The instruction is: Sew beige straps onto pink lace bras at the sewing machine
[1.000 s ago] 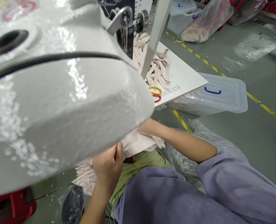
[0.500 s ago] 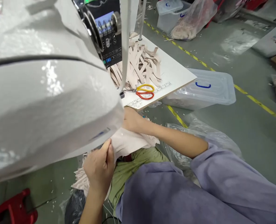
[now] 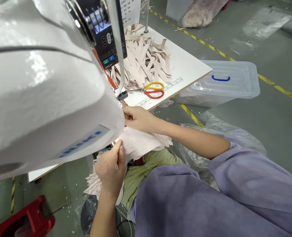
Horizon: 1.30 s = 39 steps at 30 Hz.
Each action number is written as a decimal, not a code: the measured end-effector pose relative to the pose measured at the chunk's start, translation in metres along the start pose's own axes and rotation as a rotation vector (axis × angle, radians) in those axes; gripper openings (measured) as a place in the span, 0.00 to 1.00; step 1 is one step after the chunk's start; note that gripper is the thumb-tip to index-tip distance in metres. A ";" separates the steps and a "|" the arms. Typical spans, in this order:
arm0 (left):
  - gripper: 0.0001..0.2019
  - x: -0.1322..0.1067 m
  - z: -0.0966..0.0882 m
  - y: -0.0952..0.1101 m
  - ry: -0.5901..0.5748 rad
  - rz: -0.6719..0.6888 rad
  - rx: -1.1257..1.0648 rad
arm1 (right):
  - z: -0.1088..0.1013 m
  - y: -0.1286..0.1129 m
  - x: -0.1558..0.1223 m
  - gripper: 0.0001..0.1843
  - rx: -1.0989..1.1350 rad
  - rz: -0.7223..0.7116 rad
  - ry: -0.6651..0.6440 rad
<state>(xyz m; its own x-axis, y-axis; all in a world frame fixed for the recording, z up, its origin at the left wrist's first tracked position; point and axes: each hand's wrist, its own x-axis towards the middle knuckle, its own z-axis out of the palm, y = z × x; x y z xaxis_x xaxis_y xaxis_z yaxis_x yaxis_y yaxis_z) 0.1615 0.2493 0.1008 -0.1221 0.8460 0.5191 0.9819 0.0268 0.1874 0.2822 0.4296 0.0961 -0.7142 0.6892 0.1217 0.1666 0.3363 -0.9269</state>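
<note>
A pale pink piece of fabric (image 3: 138, 142) stretches between my hands beside the white sewing machine head (image 3: 49, 108). My left hand (image 3: 111, 168) is closed, pinching the fabric's near edge between thumb and bent fingers. On the fabric's far side, close to the tip of the machine head, my right hand (image 3: 141, 120) is closed on it with curled fingers. The machine head hides the needle area and part of the fabric. More gathered pale fabric (image 3: 93, 179) hangs below my left hand.
Beyond my right hand, a white table (image 3: 185, 62) holds pale cut strips (image 3: 143, 61) and yellow-and-red-handled scissors (image 3: 154, 90). A control panel (image 3: 108, 46) stands behind the machine head. A lidded plastic bin (image 3: 235, 79) and plastic bags (image 3: 195, 151) lie on the floor.
The view has shifted, showing more of the machine's underside and label. My right hand's fingers have come into sight beside the machine head. Both hands stay on the fabric.
</note>
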 end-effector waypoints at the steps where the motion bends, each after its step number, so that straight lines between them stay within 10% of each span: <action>1: 0.10 0.001 0.000 0.001 0.004 0.007 -0.002 | -0.001 0.000 0.000 0.10 -0.004 0.003 0.004; 18: 0.11 0.001 -0.005 0.008 -0.028 -0.111 -0.079 | -0.018 0.005 -0.007 0.07 -0.012 0.002 0.033; 28: 0.10 -0.012 -0.032 0.012 -0.176 -0.251 -0.250 | 0.009 0.013 -0.068 0.22 0.835 0.351 -0.148; 33: 0.23 -0.031 -0.022 0.025 -0.298 -0.037 -0.161 | 0.021 0.005 -0.119 0.10 0.563 -0.039 -0.033; 39: 0.08 -0.039 0.002 0.020 -0.235 0.208 -0.164 | 0.023 -0.009 -0.150 0.18 0.271 -0.128 -0.366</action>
<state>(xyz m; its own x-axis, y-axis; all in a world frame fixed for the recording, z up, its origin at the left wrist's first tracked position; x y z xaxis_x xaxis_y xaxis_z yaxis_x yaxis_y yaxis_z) 0.1858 0.2174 0.0827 0.1336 0.9243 0.3575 0.9437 -0.2288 0.2389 0.3728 0.3086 0.0777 -0.9182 0.3653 0.1530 -0.0872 0.1905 -0.9778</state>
